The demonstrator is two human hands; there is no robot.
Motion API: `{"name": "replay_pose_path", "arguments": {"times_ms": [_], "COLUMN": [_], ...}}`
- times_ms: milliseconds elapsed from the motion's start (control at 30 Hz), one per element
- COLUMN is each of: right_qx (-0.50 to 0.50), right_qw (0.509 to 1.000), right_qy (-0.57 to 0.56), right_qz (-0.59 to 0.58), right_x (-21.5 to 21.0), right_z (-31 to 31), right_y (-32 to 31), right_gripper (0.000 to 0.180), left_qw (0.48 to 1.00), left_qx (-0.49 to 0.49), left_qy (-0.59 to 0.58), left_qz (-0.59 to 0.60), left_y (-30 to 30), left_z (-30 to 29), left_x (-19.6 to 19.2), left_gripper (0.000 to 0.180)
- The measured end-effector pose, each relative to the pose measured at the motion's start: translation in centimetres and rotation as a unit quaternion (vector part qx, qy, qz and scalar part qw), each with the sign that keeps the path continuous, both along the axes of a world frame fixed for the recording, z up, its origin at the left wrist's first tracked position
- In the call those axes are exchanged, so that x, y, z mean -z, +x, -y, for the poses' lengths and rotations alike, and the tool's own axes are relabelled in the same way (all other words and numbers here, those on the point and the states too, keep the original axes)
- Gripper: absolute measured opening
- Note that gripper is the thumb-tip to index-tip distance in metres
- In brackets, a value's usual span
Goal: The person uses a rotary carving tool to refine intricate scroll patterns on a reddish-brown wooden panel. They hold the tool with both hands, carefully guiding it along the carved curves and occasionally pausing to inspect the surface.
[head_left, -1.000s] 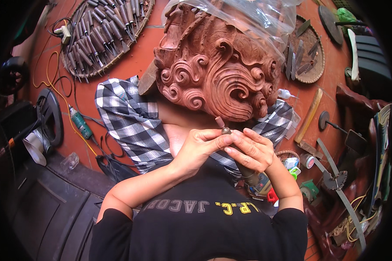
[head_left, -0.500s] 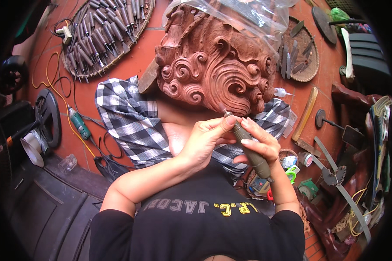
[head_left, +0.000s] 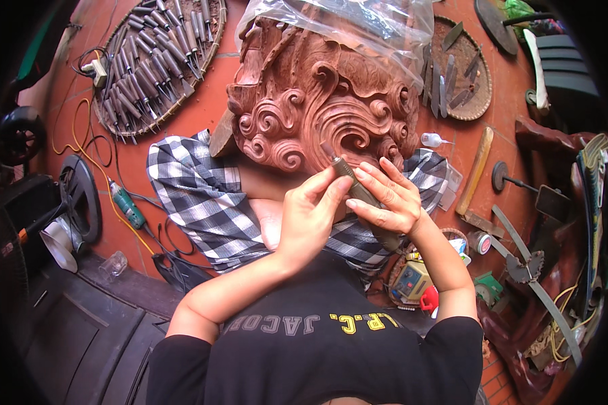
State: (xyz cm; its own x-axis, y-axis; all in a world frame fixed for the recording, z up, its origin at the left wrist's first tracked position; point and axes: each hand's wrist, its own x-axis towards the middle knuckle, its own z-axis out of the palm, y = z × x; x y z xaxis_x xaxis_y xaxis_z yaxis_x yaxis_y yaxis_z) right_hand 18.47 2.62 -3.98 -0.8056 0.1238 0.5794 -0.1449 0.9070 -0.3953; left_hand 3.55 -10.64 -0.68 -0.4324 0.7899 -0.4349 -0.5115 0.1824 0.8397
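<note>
An olive-grey rotary handpiece (head_left: pixel 365 194) points up and left over my lap, its small bit (head_left: pixel 327 149) just in front of a reddish wood carving (head_left: pixel 350 118) with swirls and curls. My left hand (head_left: pixel 311 214) pinches the front end of the handpiece between thumb and fingers. Along its body lies my right hand (head_left: pixel 392 200), fingers fairly straight and thumb across it; the grip is partly hidden under the palm. The handpiece's rear end shows below that hand. Whether the bit touches the wood, I cannot tell.
Clear plastic sheeting (head_left: pixel 392 30) drapes the carving's far side. A basket of chisels (head_left: pixel 152 64) stands far left, another tray of blades (head_left: pixel 476 101) far right. A green power tool (head_left: pixel 127 208) with cords lies left. A wooden-handled hammer (head_left: pixel 476 169) and small bottle (head_left: pixel 432 140) lie right.
Both hands and the handpiece have shifted slightly left and up in view. My right hand has turned more over the handpiece, its fingers straighter. The view has shifted slightly too.
</note>
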Motion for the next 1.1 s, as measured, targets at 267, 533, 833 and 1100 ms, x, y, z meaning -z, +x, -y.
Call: {"name": "replay_pose_path", "arguments": {"times_ms": [267, 533, 833, 1100], "right_qx": [0.012, 0.021, 0.104, 0.221], "right_qw": [0.999, 0.998, 0.993, 0.974], "right_qy": [-0.040, -0.059, -0.055, -0.048], "right_qz": [0.013, 0.021, 0.012, -0.022], "right_x": [1.1, 0.9, 1.0, 2.5], "right_z": [0.6, 0.5, 0.7, 2.9], "right_y": [-1.5, -1.7, -1.3, -0.6], "right_gripper": [0.034, 0.035, 0.035, 0.031], "left_qw": [0.773, 0.733, 0.721, 0.705], "left_qx": [0.147, 0.237, 0.242, 0.285], "left_qy": [0.083, 0.022, 0.052, 0.095], "left_qz": [-0.612, -0.638, -0.648, -0.642], "left_y": [-3.8, -3.6, -3.8, -3.7], "left_z": [2.2, 1.7, -0.4, -2.2], "left_x": [-0.3, 1.2, 1.6, 1.7], "left_gripper": [0.048, 0.061, 0.069, 0.070]}}
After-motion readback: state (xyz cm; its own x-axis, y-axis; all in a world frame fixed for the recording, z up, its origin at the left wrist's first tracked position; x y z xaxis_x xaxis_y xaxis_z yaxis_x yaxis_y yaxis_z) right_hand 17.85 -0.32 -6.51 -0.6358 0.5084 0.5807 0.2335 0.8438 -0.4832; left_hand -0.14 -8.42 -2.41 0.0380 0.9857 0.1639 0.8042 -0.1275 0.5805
